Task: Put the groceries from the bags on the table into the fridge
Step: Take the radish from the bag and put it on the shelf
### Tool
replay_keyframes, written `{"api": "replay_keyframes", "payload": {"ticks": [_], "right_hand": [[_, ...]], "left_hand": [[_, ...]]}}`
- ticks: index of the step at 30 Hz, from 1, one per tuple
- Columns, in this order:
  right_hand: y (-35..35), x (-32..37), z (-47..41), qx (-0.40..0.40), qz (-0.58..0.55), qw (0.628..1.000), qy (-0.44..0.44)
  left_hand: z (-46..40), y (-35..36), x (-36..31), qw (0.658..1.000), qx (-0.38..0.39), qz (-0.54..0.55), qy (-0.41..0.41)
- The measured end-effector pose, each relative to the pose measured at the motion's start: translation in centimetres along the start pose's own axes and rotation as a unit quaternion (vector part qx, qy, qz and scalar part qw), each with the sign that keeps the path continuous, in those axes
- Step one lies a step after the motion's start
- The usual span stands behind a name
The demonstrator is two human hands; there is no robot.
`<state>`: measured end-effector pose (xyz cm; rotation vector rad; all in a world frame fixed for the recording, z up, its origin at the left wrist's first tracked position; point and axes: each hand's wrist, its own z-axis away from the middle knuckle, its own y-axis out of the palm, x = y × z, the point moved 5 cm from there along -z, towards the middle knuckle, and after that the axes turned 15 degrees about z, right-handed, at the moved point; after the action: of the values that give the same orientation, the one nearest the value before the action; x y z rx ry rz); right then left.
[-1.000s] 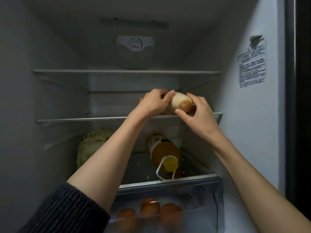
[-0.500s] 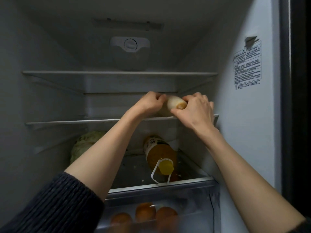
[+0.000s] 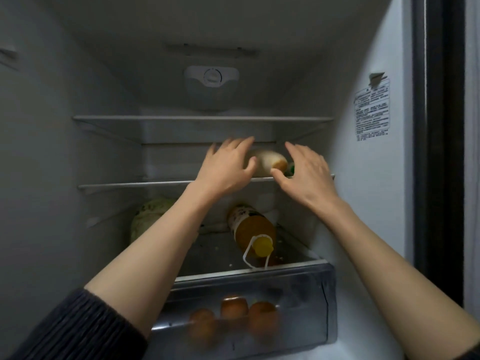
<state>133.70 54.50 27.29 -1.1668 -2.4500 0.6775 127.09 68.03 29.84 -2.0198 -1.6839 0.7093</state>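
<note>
Both the left hand point(image 3: 227, 168) and right hand point(image 3: 307, 172) hover with fingers spread, holding nothing, beside the white radish point(image 3: 267, 162) lying on the middle shelf point(image 3: 135, 183), so fetching another grocery item seems next

Dim light falls on pale inner walls. A dial housing point(image 3: 211, 85) sits on the back wall above the top shelf point(image 3: 202, 118). A printed label point(image 3: 372, 110) is stuck on the right wall. A dark door seal point(image 3: 439, 152) runs down the far right edge.
</note>
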Motion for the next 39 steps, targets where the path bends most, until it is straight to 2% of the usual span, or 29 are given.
{"api": "replay_keyframes", "payload": {"ticks": [3,7,14,21,27,34,39], "right_hand": [[-1.0,1.5,2.5,-0.019,0.04,0.999,-0.021],[-1.4,2.7,6.7,-0.011,0.082,0.996,-0.033],[-3.7,3.4,13.7,0.019,0.129,0.989,-0.066],[-7.5,4.5,23.9,0.045,0.071,0.99,-0.112],[-10.0,5.3,35.4,0.096,0.04,0.985,-0.136],[-15.2,10.4,42.5,0.125,-0.024,0.978,-0.165],[-17.2,16.6,45.7,0.144,-0.074,0.969,-0.188]], "left_hand": [[3.1,-1.1,-0.6,0.998,-0.038,-0.043,0.029],[7.8,-1.8,0.0,0.996,-0.046,-0.075,0.017],[15.5,-3.8,-1.5,0.991,-0.007,-0.136,-0.018],[26.1,-6.2,-7.1,0.992,-0.03,-0.107,-0.053],[39.2,-6.9,-11.8,0.986,0.013,-0.102,-0.128],[49.0,-14.2,-13.9,0.976,0.008,-0.118,-0.181],[53.7,-20.5,-12.7,0.97,-0.014,-0.139,-0.201]]}}
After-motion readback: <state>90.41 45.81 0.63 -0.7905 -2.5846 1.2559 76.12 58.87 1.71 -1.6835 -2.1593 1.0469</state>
